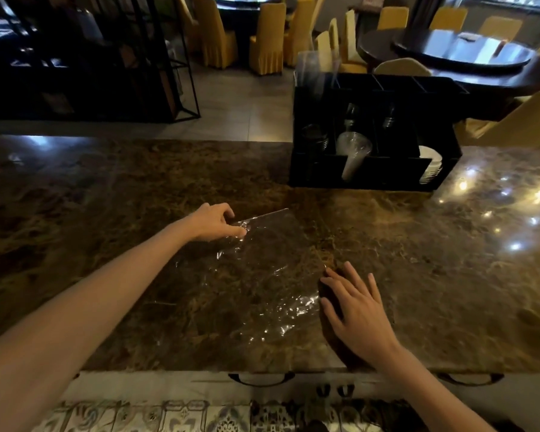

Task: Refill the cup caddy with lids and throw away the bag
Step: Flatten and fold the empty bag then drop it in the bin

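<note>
No text, label, brand, number or sign can be read anywhere here.

clear crinkled plastic bag (256, 275) on glossy brown marble counter (434, 260); matt black plastic caddy (374, 176).

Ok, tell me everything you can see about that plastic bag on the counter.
The plastic bag is clear, thin and crinkled, looks empty, and lies flat on the brown marble counter in front of the black caddy. The left hand pinches its far left corner; the right hand is spread flat at its right edge.
</note>
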Available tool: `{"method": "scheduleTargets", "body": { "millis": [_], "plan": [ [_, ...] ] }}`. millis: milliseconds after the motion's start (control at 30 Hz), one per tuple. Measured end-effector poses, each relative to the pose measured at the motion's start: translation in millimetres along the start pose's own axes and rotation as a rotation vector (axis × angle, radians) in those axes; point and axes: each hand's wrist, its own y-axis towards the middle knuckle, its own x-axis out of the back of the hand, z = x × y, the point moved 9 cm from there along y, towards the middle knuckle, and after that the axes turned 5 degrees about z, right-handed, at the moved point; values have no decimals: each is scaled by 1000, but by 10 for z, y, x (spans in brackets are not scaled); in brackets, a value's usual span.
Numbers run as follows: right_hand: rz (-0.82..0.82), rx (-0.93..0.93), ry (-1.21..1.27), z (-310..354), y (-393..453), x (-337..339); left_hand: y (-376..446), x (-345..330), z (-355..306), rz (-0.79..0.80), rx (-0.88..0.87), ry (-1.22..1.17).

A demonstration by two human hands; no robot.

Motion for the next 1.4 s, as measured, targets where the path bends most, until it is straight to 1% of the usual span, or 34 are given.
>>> {"method": "scheduleTargets", "body": {
  "millis": [100, 200, 267, 333, 400, 433, 500, 533, 633, 700, 767, 833, 900, 1067, 1133, 1200, 1300, 1400],
  "plan": [
    [8, 17, -23, -103, 129, 51, -143, -68, 61, 130, -36, -173],
    [-10, -48, -11, -184, 212, 123, -283, -184, 162, 235, -41, -350],
    [-45, -119, 51, -214, 207, 168, -396, -230, 241, 254, -51, -457],
    [-124, -203, 267, -243, 121, 230, -516, -223, 315, 203, -71, -579],
    [-211, -296, 588, -256, -54, 215, -653, -193, 390, 108, -96, -689],
    [-227, -346, 747, -240, -144, 154, -722, -175, 436, 54, -109, -723],
    [-195, -406, 1031, -120, -264, -34, -855, -151, 542, -47, -128, -812],
    [-166, -408, 1124, -34, -285, -119, -918, -141, 599, -92, -137, -883],
    [-96, -363, 1259, 198, -222, -254, -1075, -114, 763, -198, -157, -1119],
    [-20, -332, 1333, 359, -122, -290, -1141, -117, 868, -247, -161, -1235],
    [76, -283, 1336, 529, 10, -276, -1183, -152, 977, -271, -151, -1312],
    [112, -254, 1311, 621, 146, -240, -1204, -200, 1067, -275, -133, -1338],
    [112, -253, 1297, 642, 273, -190, -1225, -241, 1122, -248, -130, -1296],
    [128, -175, 1268, 645, 485, -83, -1306, -365, 1224, -17, -125, -986],
    [151, -149, 1240, 618, 547, -72, -1331, -362, 1272, 13, -128, -906],
    [189, -107, 1200, 600, 596, -48, -1334, -311, 1302, -22, -142, -898],
    [245, -29, 1192, 592, 639, -5, -1329, -218, 1343, -115, -174, -896],
    [235, 16, 1142, 560, 687, 50, -1297, -187, 1378, -157, -199, -903]
  ]
}}
